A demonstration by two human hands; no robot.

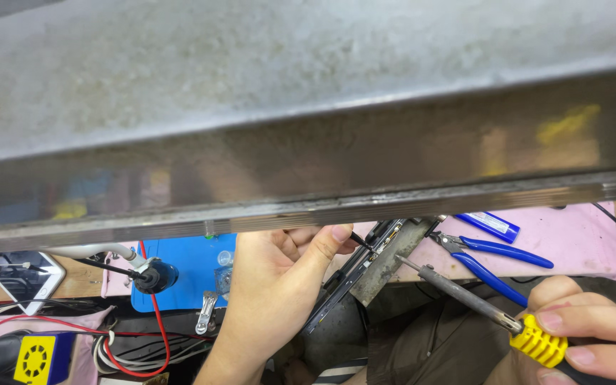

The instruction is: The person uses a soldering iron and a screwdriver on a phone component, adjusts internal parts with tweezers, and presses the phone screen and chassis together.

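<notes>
My left hand (276, 281) pinches a thin black wire or tool tip (359, 241) between thumb and fingers, next to a long dark narrow strip (351, 278) that runs diagonally off the bench edge. At the lower right, my right hand (593, 335) grips a soldering iron (465, 294) by its yellow ribbed collar (537, 341). The iron's metal shaft points up and left, with its tip near the strip and a grey metal bar (386, 264).
A wide steel shelf edge (308, 164) fills the upper view and hides the bench behind. Blue-handled cutters (493, 258) lie on a pink mat (572, 242). At left sit a blue mat (187, 267), a metal clip (206, 314), red and white cables (151, 349), a phone (16, 278).
</notes>
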